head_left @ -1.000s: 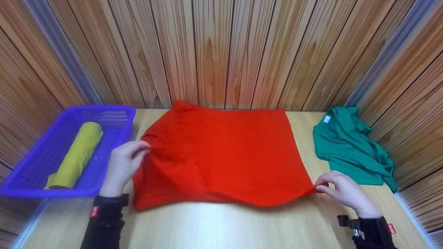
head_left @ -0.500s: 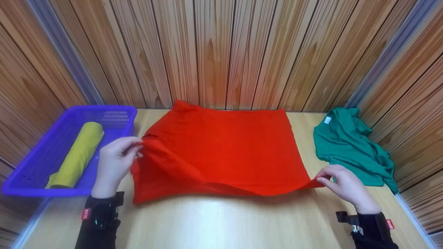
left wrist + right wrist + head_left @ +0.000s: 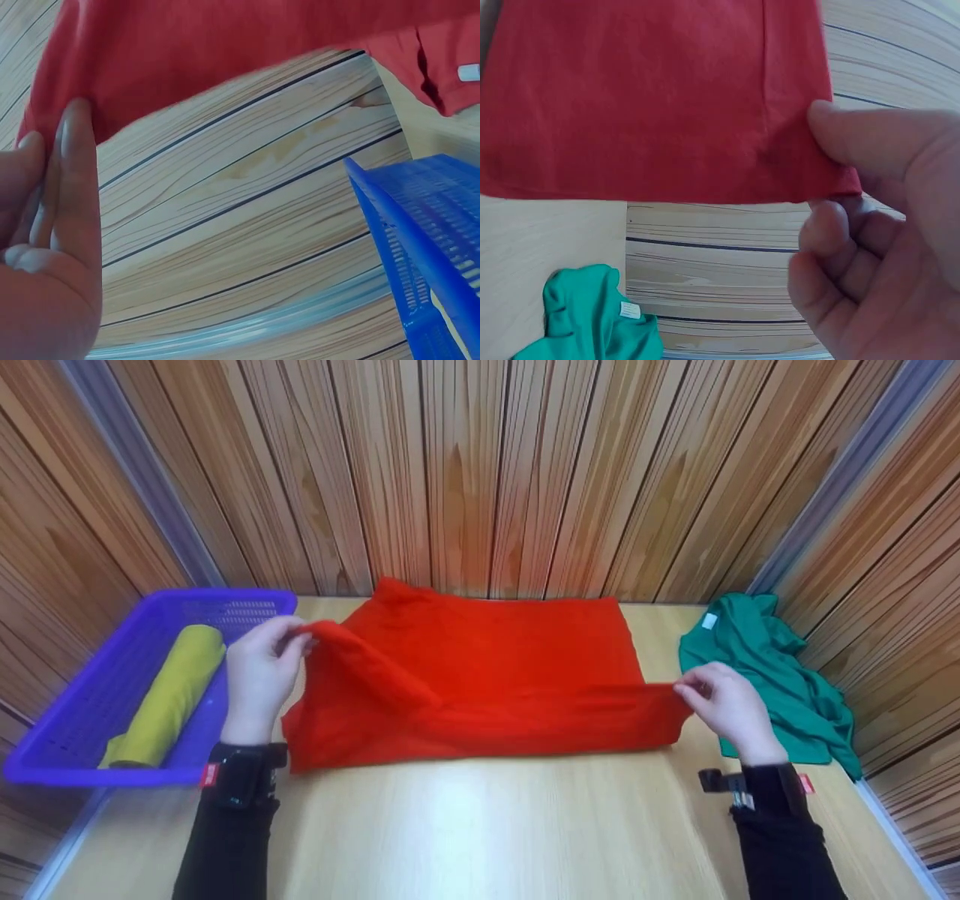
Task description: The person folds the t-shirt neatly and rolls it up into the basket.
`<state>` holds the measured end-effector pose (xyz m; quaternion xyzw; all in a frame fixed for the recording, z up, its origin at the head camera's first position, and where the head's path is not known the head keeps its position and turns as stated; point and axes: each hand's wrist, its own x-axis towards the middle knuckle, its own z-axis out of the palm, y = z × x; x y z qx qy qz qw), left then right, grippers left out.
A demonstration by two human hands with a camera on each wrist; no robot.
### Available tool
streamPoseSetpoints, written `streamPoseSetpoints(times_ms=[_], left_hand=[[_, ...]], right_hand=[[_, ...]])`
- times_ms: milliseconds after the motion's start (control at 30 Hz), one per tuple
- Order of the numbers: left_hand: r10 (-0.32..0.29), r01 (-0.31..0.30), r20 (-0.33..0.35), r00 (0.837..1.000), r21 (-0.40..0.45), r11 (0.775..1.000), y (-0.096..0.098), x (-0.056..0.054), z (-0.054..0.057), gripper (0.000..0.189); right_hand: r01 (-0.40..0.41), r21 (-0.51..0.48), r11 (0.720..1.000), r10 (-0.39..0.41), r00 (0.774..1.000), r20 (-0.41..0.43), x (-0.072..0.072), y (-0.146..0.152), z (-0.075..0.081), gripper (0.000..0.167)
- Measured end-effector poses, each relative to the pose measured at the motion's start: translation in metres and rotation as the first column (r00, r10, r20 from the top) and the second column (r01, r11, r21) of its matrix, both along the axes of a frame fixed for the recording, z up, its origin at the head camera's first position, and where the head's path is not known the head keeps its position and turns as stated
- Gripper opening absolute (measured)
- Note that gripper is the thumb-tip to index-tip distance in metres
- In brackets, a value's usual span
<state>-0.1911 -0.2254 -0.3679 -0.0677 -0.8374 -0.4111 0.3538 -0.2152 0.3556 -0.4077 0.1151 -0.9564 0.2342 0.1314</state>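
Note:
A red garment (image 3: 487,652), perhaps a shirt, is spread over the middle of the table, its near edge raised and turned back toward the wall. My left hand (image 3: 262,679) pinches the raised edge at the left, close to the basket. At the other end my right hand (image 3: 727,709) pinches the corner between thumb and fingers. In the right wrist view the thumb (image 3: 862,139) lies on top of the red cloth (image 3: 667,105). The left wrist view has the cloth (image 3: 187,60) hanging from the fingertips (image 3: 75,124). A small white tag (image 3: 469,73) shows on the red garment there.
A purple mesh basket (image 3: 45,735) stands at the left with a rolled yellow cloth (image 3: 169,694) inside. At the right lies a crumpled green garment (image 3: 772,682) with a white label. Wood-patterned walls (image 3: 465,472) close off the back and both sides of the table (image 3: 465,832).
Both hands have moved up and away from the table's front, lifting the near edge of the red garment and carrying it back over itself. The right hand moved farthest in the last half second.

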Motion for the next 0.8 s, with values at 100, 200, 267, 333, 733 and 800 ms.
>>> streamPoseSetpoints(times_ms=[100,200,267,333,733,800], left_hand=[[0.031,-0.032,-0.047,0.998,-0.014,0.999,0.002,-0.01,0.003,0.01],[0.049,-0.052,-0.073,0.996,-0.039,0.998,0.005,-0.017,0.003,0.009],[0.056,-0.06,-0.08,0.995,-0.046,0.997,0.008,-0.021,0.003,0.008],[0.06,-0.064,-0.086,0.995,-0.047,0.997,0.01,-0.024,0.002,0.008],[0.017,-0.029,-0.123,0.992,-0.096,0.995,0.022,-0.049,-0.004,0.009],[0.005,-0.017,-0.12,0.993,-0.096,0.995,0.024,-0.054,-0.006,0.01]], right_hand=[[0.024,-0.006,1.0,-0.024,1.0,0.005,-0.011,-0.004,0.003,0.018],[0.037,-0.009,0.999,-0.036,0.999,0.005,-0.021,-0.008,0.003,0.017],[0.04,-0.015,0.999,-0.04,0.999,0.006,-0.027,-0.011,0.002,0.017],[0.047,-0.02,0.999,-0.047,0.999,0.008,-0.032,-0.013,0.0,0.017],[0.099,-0.025,0.995,-0.099,0.995,-0.005,-0.049,-0.015,-0.015,0.021],[0.107,-0.029,0.994,-0.107,0.994,0.002,-0.05,-0.016,-0.017,0.021]])
